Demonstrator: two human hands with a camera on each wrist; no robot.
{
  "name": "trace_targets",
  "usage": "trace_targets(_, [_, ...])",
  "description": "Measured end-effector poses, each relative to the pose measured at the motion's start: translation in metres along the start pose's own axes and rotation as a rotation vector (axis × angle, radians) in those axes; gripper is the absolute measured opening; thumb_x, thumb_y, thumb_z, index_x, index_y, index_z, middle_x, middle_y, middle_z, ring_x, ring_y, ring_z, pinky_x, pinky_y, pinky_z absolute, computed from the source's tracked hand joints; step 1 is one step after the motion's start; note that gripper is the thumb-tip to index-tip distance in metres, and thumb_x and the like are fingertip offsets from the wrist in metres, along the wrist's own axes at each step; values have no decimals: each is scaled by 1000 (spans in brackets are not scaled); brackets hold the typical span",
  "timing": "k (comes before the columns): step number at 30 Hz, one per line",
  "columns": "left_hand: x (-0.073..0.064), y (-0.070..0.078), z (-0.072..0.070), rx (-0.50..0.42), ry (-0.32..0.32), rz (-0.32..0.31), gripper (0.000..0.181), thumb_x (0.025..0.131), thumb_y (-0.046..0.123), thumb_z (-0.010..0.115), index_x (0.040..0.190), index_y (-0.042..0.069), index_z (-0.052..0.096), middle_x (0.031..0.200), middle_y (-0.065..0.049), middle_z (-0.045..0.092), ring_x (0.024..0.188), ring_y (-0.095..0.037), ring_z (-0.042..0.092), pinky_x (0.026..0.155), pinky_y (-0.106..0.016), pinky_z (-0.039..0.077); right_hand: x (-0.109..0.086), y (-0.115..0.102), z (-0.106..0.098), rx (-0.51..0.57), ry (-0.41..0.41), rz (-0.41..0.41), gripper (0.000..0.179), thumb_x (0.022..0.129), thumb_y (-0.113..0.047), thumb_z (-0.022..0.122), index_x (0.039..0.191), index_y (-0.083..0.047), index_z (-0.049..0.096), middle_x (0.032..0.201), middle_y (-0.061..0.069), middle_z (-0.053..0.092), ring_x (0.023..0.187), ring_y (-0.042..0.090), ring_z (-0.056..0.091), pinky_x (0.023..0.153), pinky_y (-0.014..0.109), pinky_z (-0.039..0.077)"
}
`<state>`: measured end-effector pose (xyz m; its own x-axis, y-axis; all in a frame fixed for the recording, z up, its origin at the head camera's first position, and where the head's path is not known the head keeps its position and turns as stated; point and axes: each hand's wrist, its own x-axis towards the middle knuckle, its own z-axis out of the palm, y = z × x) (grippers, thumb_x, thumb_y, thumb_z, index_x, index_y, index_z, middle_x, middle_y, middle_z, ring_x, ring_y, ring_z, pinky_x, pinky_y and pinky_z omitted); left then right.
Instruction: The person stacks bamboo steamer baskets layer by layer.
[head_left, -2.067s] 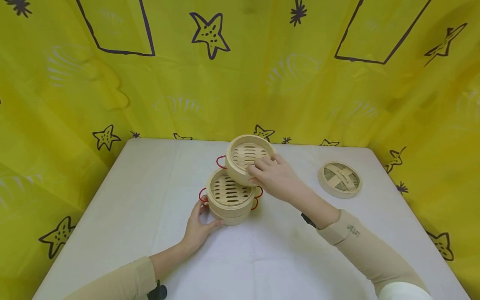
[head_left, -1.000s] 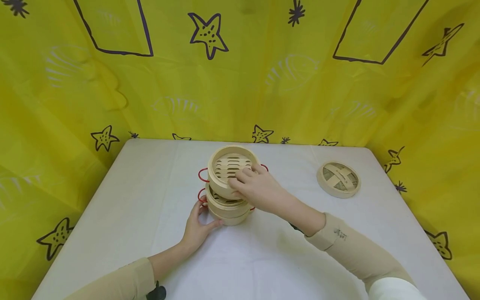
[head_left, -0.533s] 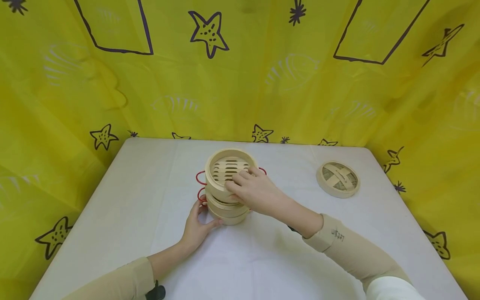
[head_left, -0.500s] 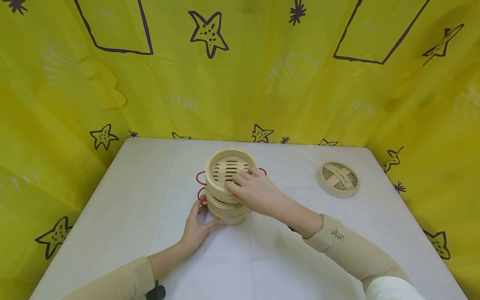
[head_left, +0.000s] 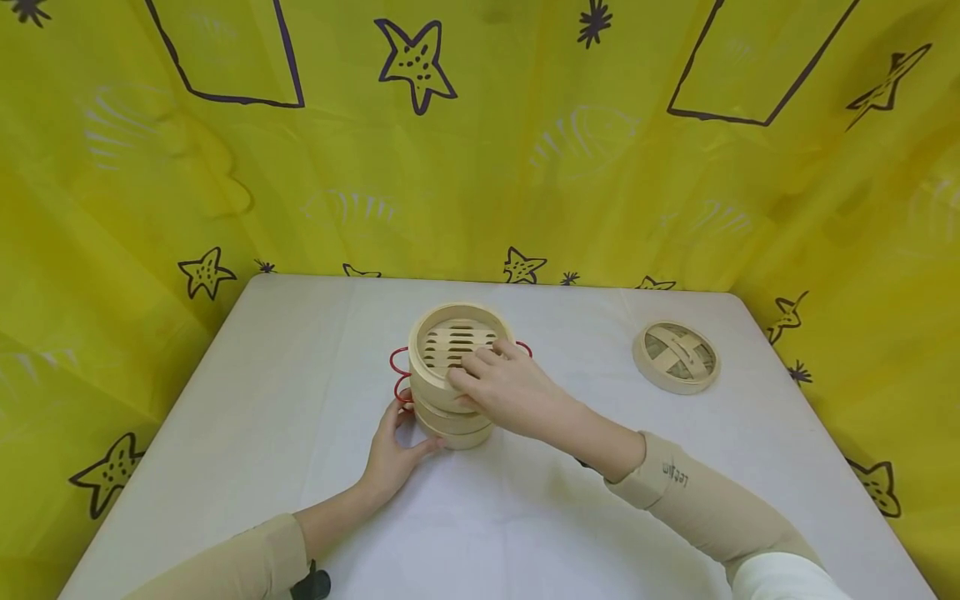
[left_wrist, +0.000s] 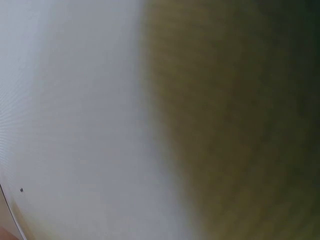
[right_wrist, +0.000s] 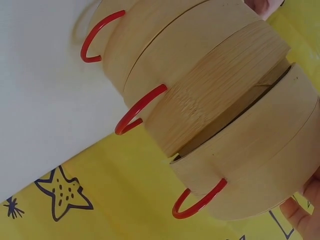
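A stack of bamboo steamer baskets (head_left: pixel 456 421) with red side handles stands near the middle of the table. My left hand (head_left: pixel 393 454) holds the lower baskets from the left, thumb at the front and fingers behind near a handle. With its fingers over the near right rim, my right hand (head_left: pixel 510 383) grips the top basket (head_left: pixel 435 385), whose slatted floor shows. In the right wrist view a dark gap runs along part of the joint between the top basket (right_wrist: pixel 260 145) and the middle one (right_wrist: pixel 215 85). The left wrist view shows only blurred white and brown surfaces.
A round bamboo steamer lid (head_left: pixel 677 358) with crossed strips lies at the right on the white-covered table (head_left: pixel 300 358). Behind and at both sides hangs a yellow curtain (head_left: pixel 480 167) with starfish drawings.
My right hand has brought the top basket left and down from the upper right, so it now sits over the lower baskets. My left hand has stayed in place.
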<state>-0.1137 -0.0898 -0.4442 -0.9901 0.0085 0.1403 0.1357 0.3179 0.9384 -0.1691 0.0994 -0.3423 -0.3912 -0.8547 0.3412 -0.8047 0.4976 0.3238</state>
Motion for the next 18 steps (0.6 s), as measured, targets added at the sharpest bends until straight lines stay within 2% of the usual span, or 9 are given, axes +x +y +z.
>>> trace_targets(6, [0,0,1,-5,11,3,73,69,-1,76,130,-8,37,126,-23,45,113,-39,44,101,-49,33,-1,-2,1,-20,-6,-1,26,84,-38,61,95,-16,54,84,-3,55,79,17,53,76,30,40])
trace_targets(18, [2,-1,2,-11,26,27,74,67,-2,77,129,-9,37,126,-23,46,113,-38,44,100,-47,34,-3,-5,5,-36,34,-8,26,83,-40,60,91,-16,53,83,-4,55,77,15,53,73,28,39])
